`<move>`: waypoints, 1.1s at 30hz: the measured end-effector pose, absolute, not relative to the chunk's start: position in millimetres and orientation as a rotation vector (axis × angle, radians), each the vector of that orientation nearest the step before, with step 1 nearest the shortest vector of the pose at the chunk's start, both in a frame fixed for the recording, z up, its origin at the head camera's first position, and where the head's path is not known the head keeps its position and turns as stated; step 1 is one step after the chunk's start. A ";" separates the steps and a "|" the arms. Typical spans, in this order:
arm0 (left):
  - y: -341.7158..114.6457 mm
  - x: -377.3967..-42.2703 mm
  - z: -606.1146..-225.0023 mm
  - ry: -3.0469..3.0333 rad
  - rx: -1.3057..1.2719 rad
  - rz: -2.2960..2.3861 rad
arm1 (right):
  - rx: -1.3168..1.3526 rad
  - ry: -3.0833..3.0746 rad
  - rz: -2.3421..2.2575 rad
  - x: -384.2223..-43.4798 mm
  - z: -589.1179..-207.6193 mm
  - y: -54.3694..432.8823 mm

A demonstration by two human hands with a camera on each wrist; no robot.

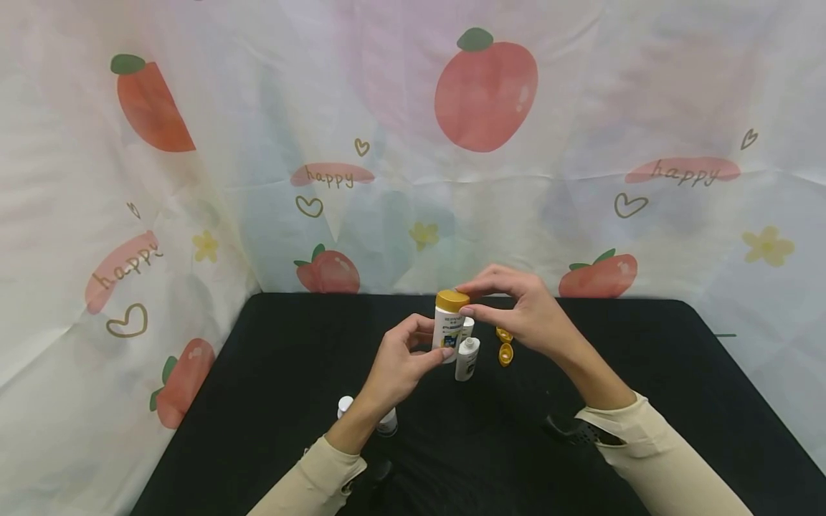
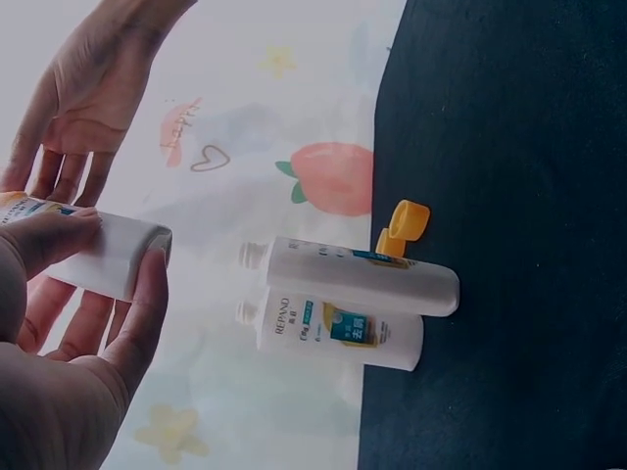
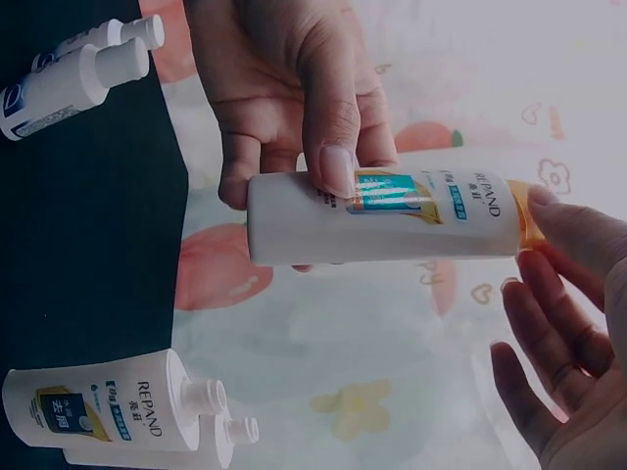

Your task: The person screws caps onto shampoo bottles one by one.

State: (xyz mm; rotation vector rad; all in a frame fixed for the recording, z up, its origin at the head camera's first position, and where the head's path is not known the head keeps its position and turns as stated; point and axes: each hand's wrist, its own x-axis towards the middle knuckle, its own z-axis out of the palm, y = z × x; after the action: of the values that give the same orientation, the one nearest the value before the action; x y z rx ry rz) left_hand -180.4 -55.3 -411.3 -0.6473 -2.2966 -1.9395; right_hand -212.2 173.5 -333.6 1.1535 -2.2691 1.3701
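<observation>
A white shampoo bottle (image 1: 447, 331) with a gold cap (image 1: 452, 301) is held upright above the black table. My left hand (image 1: 395, 365) grips its body, thumb across the front label and fingers behind. From the right, my right hand (image 1: 530, 312) pinches the cap between thumb and fingers. Below and beside the held bottle stand two similar white bottles without caps, the nearer bottle (image 1: 467, 360) and the farther bottle (image 1: 468, 327); their bare necks show in the right wrist view. To their right lie two gold caps, the nearer cap (image 1: 506, 355) and the farther cap (image 1: 504, 335).
Two other white bottles with white caps (image 3: 122, 62) stand near my left forearm, which partly covers them in the head view. The black table (image 1: 632, 373) ends at a printed fabric backdrop (image 1: 400, 93) behind and along the left side.
</observation>
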 end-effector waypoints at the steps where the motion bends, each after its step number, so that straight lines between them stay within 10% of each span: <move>1: -55.4 -180.4 -411.2 -2.298 -0.646 -1.934 | 1.159 -2.265 1.370 -212.2 -333.6 173.9; 33: -58.0 -177.5 -409.4 -2.281 -0.891 -1.980 | 1.703 -2.139 2.110 -239.1 -352.2 182.8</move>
State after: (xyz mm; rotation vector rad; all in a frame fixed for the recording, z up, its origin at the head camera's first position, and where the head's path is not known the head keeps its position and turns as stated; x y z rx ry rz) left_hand -177.5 -58.0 -409.4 -0.8909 -2.2813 -1.9803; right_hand -239.1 182.8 -352.2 1.7028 -2.1388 2.1100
